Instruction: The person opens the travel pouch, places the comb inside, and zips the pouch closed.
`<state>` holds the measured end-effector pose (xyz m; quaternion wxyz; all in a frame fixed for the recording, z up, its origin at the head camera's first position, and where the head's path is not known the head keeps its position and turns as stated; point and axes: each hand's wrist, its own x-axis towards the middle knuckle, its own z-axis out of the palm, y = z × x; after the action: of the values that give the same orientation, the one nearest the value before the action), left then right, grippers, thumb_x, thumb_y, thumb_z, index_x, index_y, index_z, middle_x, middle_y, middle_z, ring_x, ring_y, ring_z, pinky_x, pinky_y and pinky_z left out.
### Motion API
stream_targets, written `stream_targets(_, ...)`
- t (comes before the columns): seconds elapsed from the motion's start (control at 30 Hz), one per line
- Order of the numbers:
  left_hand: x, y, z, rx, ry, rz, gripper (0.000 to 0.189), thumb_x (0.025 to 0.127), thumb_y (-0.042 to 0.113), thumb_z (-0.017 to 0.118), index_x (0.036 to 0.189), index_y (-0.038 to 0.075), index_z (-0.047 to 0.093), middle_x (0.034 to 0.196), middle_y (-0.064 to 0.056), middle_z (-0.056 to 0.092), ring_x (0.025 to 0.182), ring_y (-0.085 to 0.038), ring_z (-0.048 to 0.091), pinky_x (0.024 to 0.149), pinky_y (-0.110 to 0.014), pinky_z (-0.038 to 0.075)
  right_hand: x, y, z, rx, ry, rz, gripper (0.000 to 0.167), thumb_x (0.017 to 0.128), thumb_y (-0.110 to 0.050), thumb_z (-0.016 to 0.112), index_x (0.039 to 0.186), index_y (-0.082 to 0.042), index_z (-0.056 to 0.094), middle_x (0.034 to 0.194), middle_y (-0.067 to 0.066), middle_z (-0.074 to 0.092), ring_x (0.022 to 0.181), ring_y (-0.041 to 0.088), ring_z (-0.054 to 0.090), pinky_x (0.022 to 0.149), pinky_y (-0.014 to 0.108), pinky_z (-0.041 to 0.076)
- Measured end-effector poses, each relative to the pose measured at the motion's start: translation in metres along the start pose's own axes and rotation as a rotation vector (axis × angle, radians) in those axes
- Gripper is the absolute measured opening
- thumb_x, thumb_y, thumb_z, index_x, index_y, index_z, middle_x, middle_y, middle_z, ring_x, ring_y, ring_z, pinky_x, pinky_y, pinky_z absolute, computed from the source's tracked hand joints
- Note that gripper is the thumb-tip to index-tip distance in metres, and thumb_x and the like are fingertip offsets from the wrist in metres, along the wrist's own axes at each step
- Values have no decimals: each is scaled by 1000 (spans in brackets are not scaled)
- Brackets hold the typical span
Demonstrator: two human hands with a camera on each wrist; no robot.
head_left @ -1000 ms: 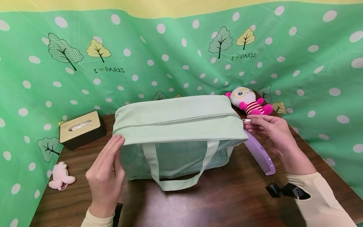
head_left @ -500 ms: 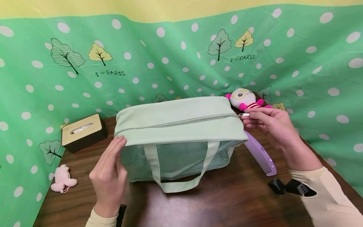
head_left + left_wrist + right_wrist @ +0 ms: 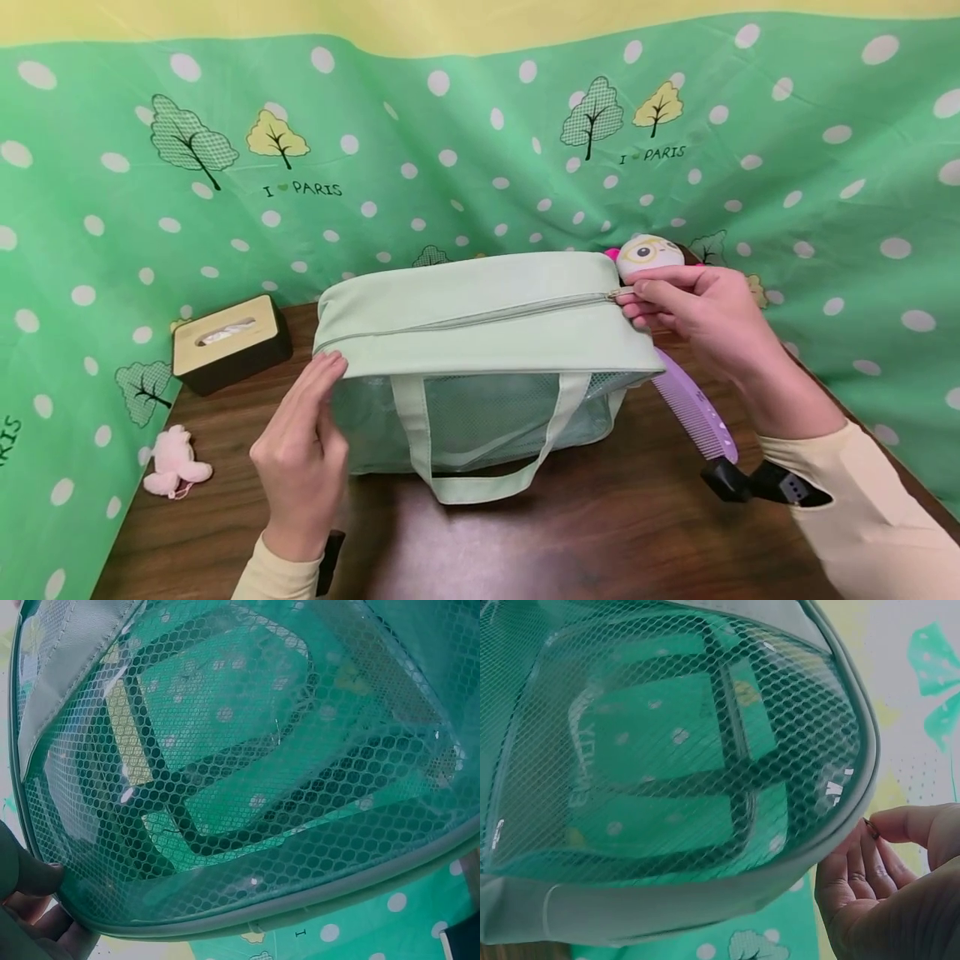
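A pale green fabric bag (image 3: 480, 333) with mesh sides and a loop handle (image 3: 480, 487) stands in the middle of the brown table (image 3: 600, 533). Its top zipper (image 3: 480, 318) runs left to right. My right hand (image 3: 693, 312) pinches the zipper pull (image 3: 621, 294) at the bag's right end; the right wrist view shows thumb and finger closed on the pull (image 3: 871, 827) beside the mesh wall (image 3: 667, 742). My left hand (image 3: 303, 450) presses its fingers against the bag's front left corner, fingertips (image 3: 34, 874) at the bag's rim (image 3: 225, 919).
A purple comb (image 3: 693, 412) lies right of the bag, partly under my right arm. A doll with a striped shirt (image 3: 648, 254) sits behind my right hand. A tissue box (image 3: 228, 342) and a small pink plush (image 3: 174, 462) are at the left. Green dotted cloth (image 3: 450, 150) surrounds the table.
My right hand has carried the zipper pull leftward and up, from beyond the bag's right edge to the bag's top right end. The left hand has stayed at the left corner.
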<state>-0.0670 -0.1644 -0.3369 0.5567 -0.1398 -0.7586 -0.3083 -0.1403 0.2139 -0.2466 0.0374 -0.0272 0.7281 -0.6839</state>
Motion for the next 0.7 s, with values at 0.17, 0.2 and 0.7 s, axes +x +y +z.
stream_targets(0.17,1,1,1,1,8,0,34,88,-24,59,109,-4,77,110,-16,78,102,-37,74,105,-19,48,-2,-9,10,-59,-17,-24,13,98,-16,73,97,-24,83,84,-2,80,72,7,75,64,21,60)
stream_targets(0.2,1,1,1,2,12,0,33,88,-24,59,109,-4,77,110,-16,78,102,-37,75,105,-19,48,-2,-10,13,-58,-22,-38,12,97,-15,73,97,-23,83,84,-2,80,73,8,76,64,21,60)
stream_targets(0.7,1,3,3,-12,16,-26,32,88,-23,61,108,-3,77,109,-15,78,103,-33,75,104,-18,48,6,-30,50,-67,-83,-123,28,96,-1,70,116,17,68,83,3,79,74,15,77,69,31,63)
